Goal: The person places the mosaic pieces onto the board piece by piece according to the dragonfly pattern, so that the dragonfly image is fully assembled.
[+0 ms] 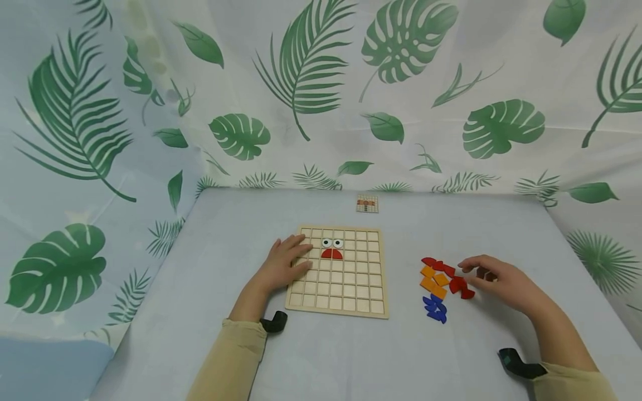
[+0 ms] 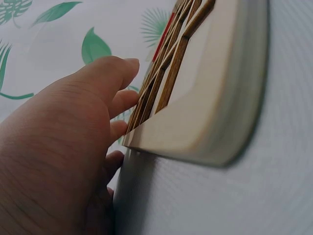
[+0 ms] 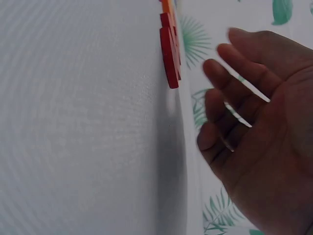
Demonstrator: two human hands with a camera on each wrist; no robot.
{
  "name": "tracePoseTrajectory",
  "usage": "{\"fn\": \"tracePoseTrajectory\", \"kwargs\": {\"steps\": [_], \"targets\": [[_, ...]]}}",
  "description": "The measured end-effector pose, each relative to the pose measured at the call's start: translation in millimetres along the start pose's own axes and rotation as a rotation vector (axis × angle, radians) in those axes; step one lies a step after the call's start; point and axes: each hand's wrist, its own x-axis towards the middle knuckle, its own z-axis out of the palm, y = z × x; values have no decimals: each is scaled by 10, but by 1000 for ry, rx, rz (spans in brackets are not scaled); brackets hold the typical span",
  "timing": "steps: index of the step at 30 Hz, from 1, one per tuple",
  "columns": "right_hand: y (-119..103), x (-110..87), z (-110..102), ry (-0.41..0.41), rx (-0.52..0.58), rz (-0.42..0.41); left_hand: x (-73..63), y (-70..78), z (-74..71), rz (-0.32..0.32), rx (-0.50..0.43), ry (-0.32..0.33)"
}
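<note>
A wooden grid board (image 1: 349,291) lies flat on the table. Two round eye pieces (image 1: 332,243) sit in its cells, with two red quarter-round pieces (image 1: 332,254) just below them. My left hand (image 1: 281,266) rests on the board's left edge, fingers extended over the outer cells. To the right of the board is a loose group of red pieces (image 1: 457,284), orange squares (image 1: 433,282) and blue curved pieces (image 1: 434,309). Beside the red ones hovers my right hand (image 1: 501,281), its fingers loosely bent; the right wrist view shows nothing in them.
Behind the board lies a small pattern card (image 1: 368,204) with a printed grid. A pale cloth covers the table (image 1: 346,356), and a leaf-print curtain (image 1: 321,150) stands at the back and sides. Each wrist wears a black camera mount (image 1: 521,365).
</note>
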Motion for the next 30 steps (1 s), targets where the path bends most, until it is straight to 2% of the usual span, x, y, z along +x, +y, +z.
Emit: {"fn": "tracePoseTrajectory", "kwargs": {"steps": [6,12,19,25,30], "targets": [[177,-47,54,-21,10,-30,15,-1,15,5,3,4],[254,-64,107,-31,-22,-72,14,5,17,2,9,4],[299,-34,177,-58,-61,-55,7,-3,18,1,10,0],[323,-13,204,-2,-87,-33,7,-4,9,2,6,2],[321,-15,235,48,-82,-51,10,3,3,1,5,0]]}}
